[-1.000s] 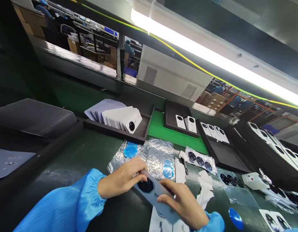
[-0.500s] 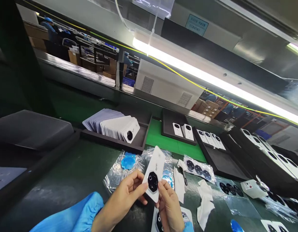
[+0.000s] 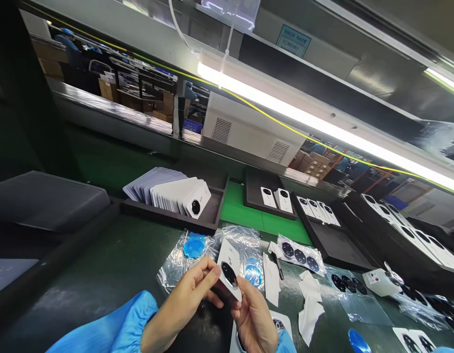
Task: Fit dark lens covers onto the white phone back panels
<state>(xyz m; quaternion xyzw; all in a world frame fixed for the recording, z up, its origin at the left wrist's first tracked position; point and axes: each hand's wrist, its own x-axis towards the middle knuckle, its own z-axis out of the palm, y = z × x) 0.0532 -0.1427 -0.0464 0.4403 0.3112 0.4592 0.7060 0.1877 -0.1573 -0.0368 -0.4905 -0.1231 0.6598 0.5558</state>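
Over the table, left hand and right hand grip a panel by its edges. Bags lie beyond, room leftward.

Counter: dark green, light sheen. Rear — black tray set beside a bright green strip. Middle — clear plastic bags, white wipes, black pen. Right side: white bottle, metal-topped; blue disc; two white panels at the lower edge, side by side.
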